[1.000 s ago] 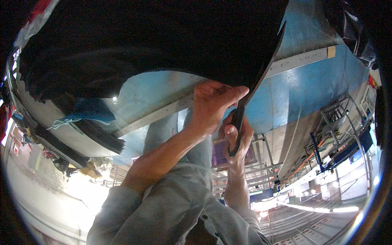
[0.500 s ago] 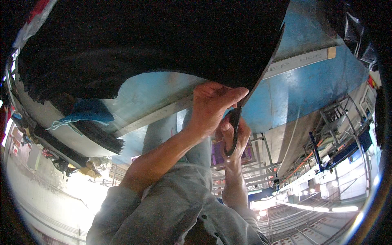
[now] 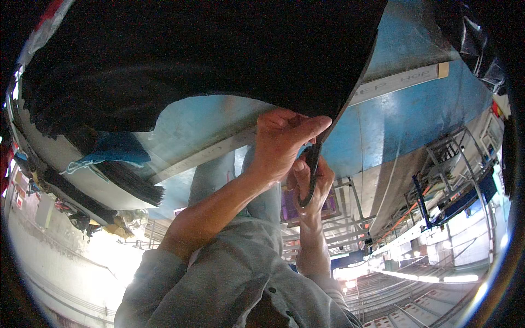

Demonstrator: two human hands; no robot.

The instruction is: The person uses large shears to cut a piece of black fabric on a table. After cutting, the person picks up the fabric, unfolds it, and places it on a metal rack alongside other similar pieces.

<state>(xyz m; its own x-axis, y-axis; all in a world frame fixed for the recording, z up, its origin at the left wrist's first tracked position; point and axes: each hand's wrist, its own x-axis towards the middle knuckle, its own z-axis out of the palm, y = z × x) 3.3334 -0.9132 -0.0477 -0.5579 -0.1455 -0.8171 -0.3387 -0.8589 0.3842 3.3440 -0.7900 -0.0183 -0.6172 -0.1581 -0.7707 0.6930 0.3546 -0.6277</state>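
A large black sheet of soft, cloth-like material [image 3: 219, 54] fills the upper part of the view, with a curved cut-out along its near edge. At its lower right corner my left hand [image 3: 281, 142] is closed, thumb pressed against the fingers on the sheet's edge. Just below and to the right, my right hand [image 3: 322, 183] is closed round a narrow, dark, curled strip [image 3: 313, 175]. This strip seems to run on from the sheet's corner, though the join is partly hidden by my left thumb. My right fingertips are partly covered.
Beneath the sheet lies a blue tabletop [image 3: 404, 120]. A long pale bar [image 3: 407, 83] crosses it. Left, a stack of black layers [image 3: 128, 183] carries a blue cloth [image 3: 115, 153]. Black plastic [image 3: 481, 54] hangs at upper right, above a metal frame [image 3: 459, 180]. A purple crate [image 3: 291, 205] stands below.
Very little differs. Both hands keep their hold, and the sheet's right edge and the dark strip have shifted slightly to the left.
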